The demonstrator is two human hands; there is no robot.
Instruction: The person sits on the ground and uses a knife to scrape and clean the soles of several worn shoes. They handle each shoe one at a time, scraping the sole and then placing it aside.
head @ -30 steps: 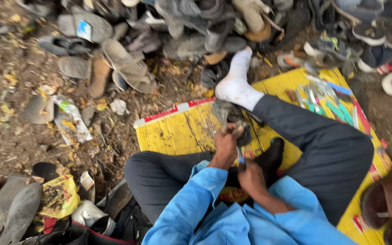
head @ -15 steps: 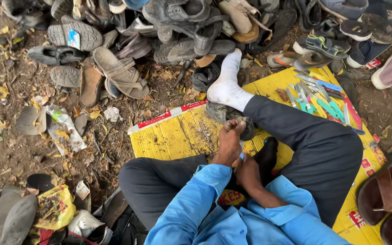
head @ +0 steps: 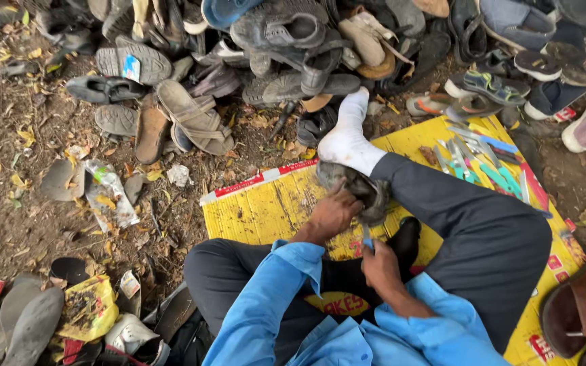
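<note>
I sit on a yellow cardboard sheet [head: 259,210] with my legs folded in dark trousers. One foot in a white sock [head: 346,139] points toward a pile of shoes. A worn grey shoe [head: 361,188] rests against my shin. My left hand [head: 332,214] grips its near edge. My right hand [head: 380,266] sits just below it, closed on a small blue-handled tool [head: 367,241] whose tip points up at the shoe. Both sleeves are light blue.
A heap of old sandals and shoes [head: 286,47] lies across the top. Several blue and green-handled tools [head: 483,163] lie on the cardboard at the right. Brown sandals [head: 581,312] sit at the lower right, scraps and soles [head: 89,305] at the lower left on leaf-strewn dirt.
Both hands stay on the grey shoe and the tool with only small shifts. The view has drifted slightly, showing more of the shoe pile.
</note>
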